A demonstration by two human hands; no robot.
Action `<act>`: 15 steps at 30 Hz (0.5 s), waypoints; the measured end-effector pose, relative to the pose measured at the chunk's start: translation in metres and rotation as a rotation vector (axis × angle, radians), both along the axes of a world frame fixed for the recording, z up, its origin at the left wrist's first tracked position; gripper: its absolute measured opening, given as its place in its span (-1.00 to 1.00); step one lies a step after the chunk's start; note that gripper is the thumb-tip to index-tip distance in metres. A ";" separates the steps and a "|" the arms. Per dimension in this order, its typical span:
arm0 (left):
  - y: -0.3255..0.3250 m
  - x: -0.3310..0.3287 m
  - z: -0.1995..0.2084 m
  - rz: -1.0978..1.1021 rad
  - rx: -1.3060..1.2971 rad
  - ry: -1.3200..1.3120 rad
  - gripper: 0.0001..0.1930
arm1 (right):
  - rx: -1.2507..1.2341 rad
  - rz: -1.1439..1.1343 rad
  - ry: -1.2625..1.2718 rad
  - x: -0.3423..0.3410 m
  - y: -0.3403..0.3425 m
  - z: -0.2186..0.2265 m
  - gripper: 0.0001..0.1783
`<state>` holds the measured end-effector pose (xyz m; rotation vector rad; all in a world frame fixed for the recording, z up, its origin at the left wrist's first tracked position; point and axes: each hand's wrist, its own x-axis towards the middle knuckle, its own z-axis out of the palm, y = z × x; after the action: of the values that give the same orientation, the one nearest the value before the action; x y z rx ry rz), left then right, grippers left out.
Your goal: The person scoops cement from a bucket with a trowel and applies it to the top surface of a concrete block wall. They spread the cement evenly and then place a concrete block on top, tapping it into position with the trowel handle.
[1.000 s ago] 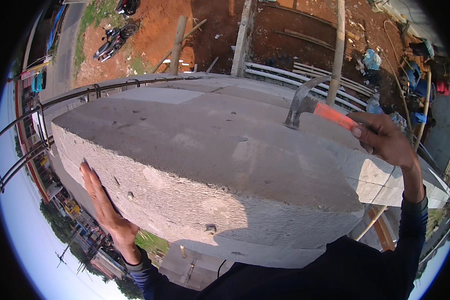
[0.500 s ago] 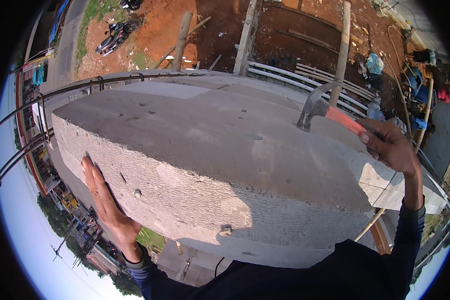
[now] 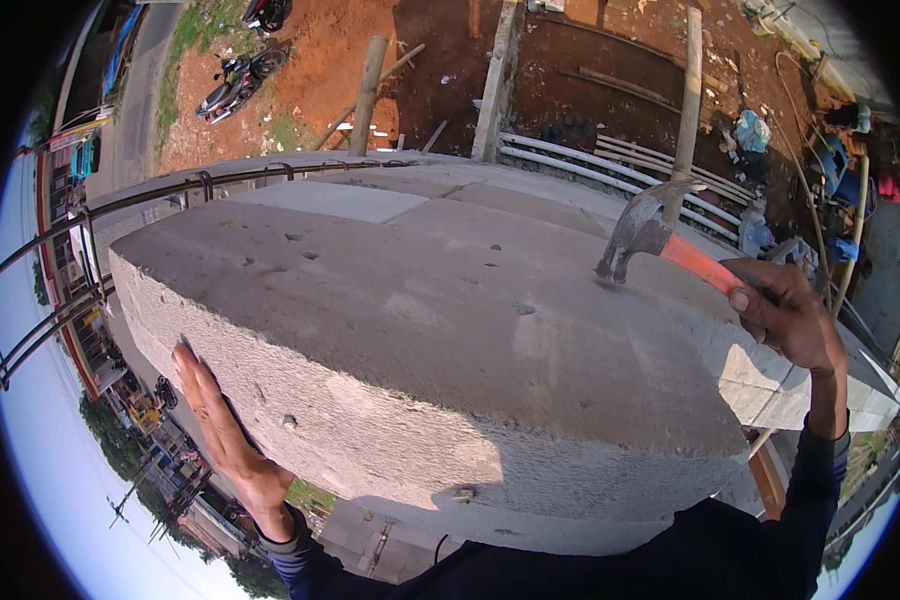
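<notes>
A large grey concrete block [image 3: 400,290] with a rough, pitted near side lies across the middle of the view. My right hand [image 3: 785,310] is closed round the orange handle of a claw hammer [image 3: 698,262]. The hammer's dark metal head is at the block's upper face, toward its right part; whether it touches cannot be told. Flat against the rough near side, at the left, rests my left hand [image 3: 225,435], fingers stretched out and holding nothing.
More grey blocks [image 3: 340,203] adjoin behind. Metal rails [image 3: 45,240] run along the left. Far below are reddish ground, wooden poles [image 3: 690,110], white pipes [image 3: 570,160], and a parked motorcycle [image 3: 235,85]. Blue plastic bags [image 3: 752,130] lie at the far right.
The view has shifted slightly, so the block and rails sit a little lower. The hammer's head stays by the same part of the block, and my left hand keeps its flat pose.
</notes>
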<state>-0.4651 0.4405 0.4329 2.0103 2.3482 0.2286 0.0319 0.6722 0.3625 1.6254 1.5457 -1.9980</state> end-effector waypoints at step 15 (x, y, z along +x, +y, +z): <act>0.002 0.002 0.003 -0.045 -0.007 -0.061 0.26 | 0.016 -0.025 0.008 -0.017 0.008 0.011 -0.56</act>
<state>-0.4630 0.4428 0.4355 2.0201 2.2621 0.2760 0.0151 0.6798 0.3737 1.6530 1.5553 -2.0119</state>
